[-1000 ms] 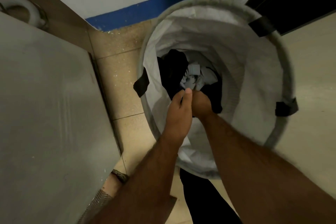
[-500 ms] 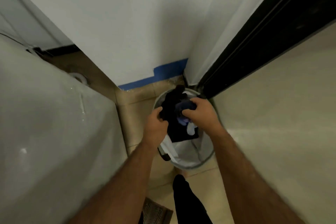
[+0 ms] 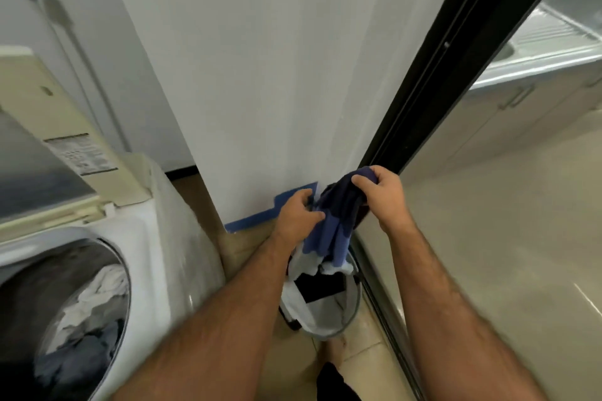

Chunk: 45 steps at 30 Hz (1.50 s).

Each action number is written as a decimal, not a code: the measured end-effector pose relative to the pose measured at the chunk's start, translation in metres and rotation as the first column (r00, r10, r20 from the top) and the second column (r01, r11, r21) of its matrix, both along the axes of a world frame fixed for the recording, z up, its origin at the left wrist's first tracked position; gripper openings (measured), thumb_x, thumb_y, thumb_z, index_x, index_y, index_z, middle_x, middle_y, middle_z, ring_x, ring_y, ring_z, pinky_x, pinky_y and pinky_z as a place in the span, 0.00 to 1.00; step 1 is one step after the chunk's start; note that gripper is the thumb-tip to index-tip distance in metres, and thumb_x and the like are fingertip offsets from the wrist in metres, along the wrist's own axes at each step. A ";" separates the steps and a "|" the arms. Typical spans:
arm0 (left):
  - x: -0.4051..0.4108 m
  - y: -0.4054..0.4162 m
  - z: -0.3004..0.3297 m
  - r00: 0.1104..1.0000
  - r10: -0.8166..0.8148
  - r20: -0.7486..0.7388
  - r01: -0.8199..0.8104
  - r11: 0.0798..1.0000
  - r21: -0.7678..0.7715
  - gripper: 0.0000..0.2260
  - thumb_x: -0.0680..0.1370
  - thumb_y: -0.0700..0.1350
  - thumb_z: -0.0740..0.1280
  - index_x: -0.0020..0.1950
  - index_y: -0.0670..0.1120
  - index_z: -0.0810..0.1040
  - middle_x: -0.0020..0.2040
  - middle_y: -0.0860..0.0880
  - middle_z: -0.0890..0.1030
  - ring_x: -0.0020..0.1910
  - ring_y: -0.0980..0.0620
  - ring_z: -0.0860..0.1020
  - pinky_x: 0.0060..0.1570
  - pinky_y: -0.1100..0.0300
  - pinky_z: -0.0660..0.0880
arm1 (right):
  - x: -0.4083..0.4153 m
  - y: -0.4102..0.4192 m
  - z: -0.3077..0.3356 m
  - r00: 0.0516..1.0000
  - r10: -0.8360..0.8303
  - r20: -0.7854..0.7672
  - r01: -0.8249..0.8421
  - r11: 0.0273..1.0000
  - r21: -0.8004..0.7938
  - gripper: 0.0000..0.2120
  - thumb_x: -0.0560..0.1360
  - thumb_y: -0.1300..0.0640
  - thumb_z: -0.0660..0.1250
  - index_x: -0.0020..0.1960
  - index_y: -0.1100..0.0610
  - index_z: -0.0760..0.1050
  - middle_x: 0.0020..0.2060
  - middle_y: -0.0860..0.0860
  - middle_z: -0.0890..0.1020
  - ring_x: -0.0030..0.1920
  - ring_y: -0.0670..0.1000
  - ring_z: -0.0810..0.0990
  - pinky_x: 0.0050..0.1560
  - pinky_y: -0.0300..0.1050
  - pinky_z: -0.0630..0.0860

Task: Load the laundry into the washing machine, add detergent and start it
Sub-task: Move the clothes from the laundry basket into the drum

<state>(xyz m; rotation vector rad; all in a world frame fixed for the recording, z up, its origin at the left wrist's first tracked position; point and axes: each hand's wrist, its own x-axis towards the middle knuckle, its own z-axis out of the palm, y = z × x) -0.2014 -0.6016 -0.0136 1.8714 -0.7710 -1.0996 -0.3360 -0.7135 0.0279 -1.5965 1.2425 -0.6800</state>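
Clothes (image 3: 337, 221), a dark blue bundle, hang above the basket (image 3: 350, 316), gripped by the left hand (image 3: 298, 213) and right hand (image 3: 382, 197); the person should gather the trailing ends before swinging them left of the basket into the open, part-filled washing machine (image 3: 153, 257).

1. Washer drum (image 3: 65, 319) mouth at 8 o'clock open, part-filled w/ clothes, room on top.
2. White wall (image 3: 260, 75) at 12, black door frame (image 3: 456, 75) at 1 hem in basket (image 3: 329, 312).
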 end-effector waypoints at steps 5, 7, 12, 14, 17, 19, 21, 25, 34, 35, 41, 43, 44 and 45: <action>0.000 0.005 0.036 0.997 -0.055 0.046 0.056 0.998 -0.010 0.31 0.74 0.41 0.72 0.75 0.43 0.63 0.69 0.44 0.71 0.67 0.46 0.71 0.63 0.54 0.71 | 0.000 0.010 0.049 0.995 0.072 -0.069 -0.079 0.992 -0.097 0.05 0.71 0.55 0.70 0.37 0.54 0.76 0.33 0.49 0.78 0.36 0.49 0.77 0.38 0.50 0.76; -0.003 0.003 0.048 0.997 -0.054 0.063 0.055 0.998 -0.017 0.34 0.73 0.42 0.73 0.76 0.44 0.61 0.73 0.43 0.68 0.70 0.45 0.69 0.66 0.52 0.70 | -0.001 0.010 0.066 0.990 0.118 -0.083 -0.128 0.984 -0.128 0.04 0.72 0.55 0.70 0.39 0.51 0.76 0.36 0.49 0.80 0.38 0.50 0.79 0.39 0.46 0.76; -0.014 0.000 0.067 0.994 -0.066 0.090 0.074 0.994 -0.084 0.32 0.70 0.45 0.77 0.71 0.45 0.67 0.66 0.45 0.75 0.63 0.45 0.75 0.59 0.53 0.75 | 0.003 0.016 0.113 0.945 0.311 0.097 -0.310 0.950 -0.032 0.03 0.77 0.59 0.67 0.45 0.56 0.75 0.41 0.53 0.81 0.42 0.51 0.80 0.43 0.48 0.79; -0.018 0.000 0.066 0.994 -0.076 0.077 0.088 0.983 -0.163 0.26 0.68 0.46 0.78 0.63 0.47 0.73 0.59 0.48 0.79 0.56 0.50 0.79 0.54 0.60 0.77 | 0.007 0.021 0.130 0.896 0.361 0.257 -0.383 0.923 0.040 0.02 0.79 0.60 0.65 0.48 0.58 0.74 0.42 0.55 0.80 0.42 0.50 0.80 0.42 0.44 0.79; -0.019 0.007 0.062 0.999 0.038 0.011 -0.036 0.983 -0.179 0.21 0.70 0.47 0.77 0.61 0.46 0.76 0.57 0.48 0.81 0.53 0.52 0.80 0.55 0.60 0.78 | 0.012 0.022 0.146 0.830 0.336 0.444 -0.424 0.899 0.112 0.04 0.80 0.61 0.63 0.47 0.57 0.74 0.40 0.53 0.80 0.40 0.48 0.80 0.37 0.40 0.78; -0.018 0.014 0.065 0.985 0.174 0.006 -0.171 0.973 -0.154 0.17 0.73 0.51 0.74 0.58 0.46 0.80 0.54 0.46 0.83 0.52 0.47 0.81 0.57 0.48 0.77 | 0.009 0.019 0.154 0.806 0.271 0.526 -0.397 0.907 0.141 0.05 0.80 0.61 0.63 0.46 0.56 0.74 0.40 0.53 0.80 0.41 0.49 0.80 0.39 0.43 0.79; -0.014 0.016 0.077 0.967 0.254 -0.007 -0.252 0.957 -0.142 0.10 0.76 0.50 0.71 0.52 0.46 0.80 0.51 0.44 0.84 0.51 0.44 0.81 0.56 0.45 0.77 | 0.005 0.013 0.158 0.817 0.186 0.545 -0.318 0.935 0.158 0.03 0.79 0.60 0.65 0.47 0.57 0.74 0.42 0.54 0.81 0.43 0.51 0.81 0.40 0.45 0.81; -0.008 0.010 0.122 0.920 0.388 -0.062 -0.393 0.905 -0.162 0.08 0.78 0.49 0.65 0.46 0.46 0.80 0.48 0.42 0.83 0.49 0.42 0.81 0.53 0.47 0.79 | -0.002 -0.001 0.161 0.995 0.070 0.068 -0.055 0.979 -0.198 0.11 0.74 0.52 0.69 0.51 0.58 0.73 0.48 0.55 0.80 0.46 0.57 0.81 0.40 0.52 0.81; -0.012 -0.009 0.235 0.863 0.493 -0.111 -0.500 0.804 -0.322 0.10 0.76 0.50 0.65 0.40 0.45 0.77 0.42 0.44 0.82 0.43 0.43 0.81 0.48 0.47 0.79 | 0.001 0.017 0.174 0.663 0.667 -0.341 -0.748 0.616 -0.249 0.60 0.60 0.47 0.81 0.80 0.49 0.45 0.76 0.50 0.59 0.74 0.52 0.62 0.73 0.51 0.65; -0.015 -0.011 0.245 0.874 0.471 -0.122 -0.483 0.810 -0.334 0.10 0.76 0.49 0.66 0.40 0.45 0.78 0.43 0.43 0.83 0.44 0.43 0.81 0.49 0.46 0.79 | 0.004 0.021 0.174 0.707 0.654 -0.268 -0.707 0.642 -0.296 0.58 0.59 0.48 0.82 0.79 0.48 0.49 0.73 0.49 0.66 0.70 0.51 0.68 0.69 0.50 0.70; -0.013 -0.011 0.278 0.910 0.388 -0.144 -0.406 0.773 -0.488 0.18 0.75 0.59 0.68 0.46 0.43 0.80 0.46 0.45 0.84 0.46 0.47 0.82 0.46 0.50 0.79 | 0.022 0.015 0.197 0.911 0.398 0.109 -0.356 0.892 -0.280 0.35 0.67 0.57 0.76 0.71 0.50 0.68 0.61 0.49 0.79 0.58 0.52 0.79 0.59 0.52 0.77; -0.005 -0.005 0.268 0.877 0.476 -0.063 -0.447 0.763 -0.467 0.21 0.75 0.63 0.65 0.45 0.44 0.79 0.45 0.47 0.82 0.44 0.48 0.80 0.45 0.53 0.77 | 0.028 0.011 0.210 0.927 0.314 0.205 -0.266 0.936 -0.231 0.31 0.67 0.57 0.76 0.68 0.52 0.71 0.60 0.52 0.80 0.57 0.54 0.79 0.59 0.55 0.77; -0.004 0.000 0.264 0.852 0.522 -0.053 -0.496 0.768 -0.407 0.25 0.73 0.67 0.64 0.45 0.44 0.79 0.47 0.46 0.82 0.45 0.46 0.79 0.47 0.52 0.76 | 0.031 0.009 0.216 0.928 0.269 0.257 -0.220 0.954 -0.204 0.29 0.67 0.57 0.76 0.66 0.53 0.72 0.59 0.53 0.81 0.56 0.54 0.80 0.59 0.55 0.78; 0.001 0.002 0.253 0.828 0.558 -0.047 -0.543 0.780 -0.311 0.31 0.70 0.71 0.62 0.48 0.42 0.79 0.50 0.44 0.81 0.48 0.43 0.79 0.52 0.50 0.77 | 0.034 0.006 0.223 0.921 0.230 0.314 -0.183 0.968 -0.172 0.27 0.67 0.57 0.77 0.64 0.55 0.74 0.57 0.54 0.81 0.55 0.55 0.81 0.58 0.56 0.79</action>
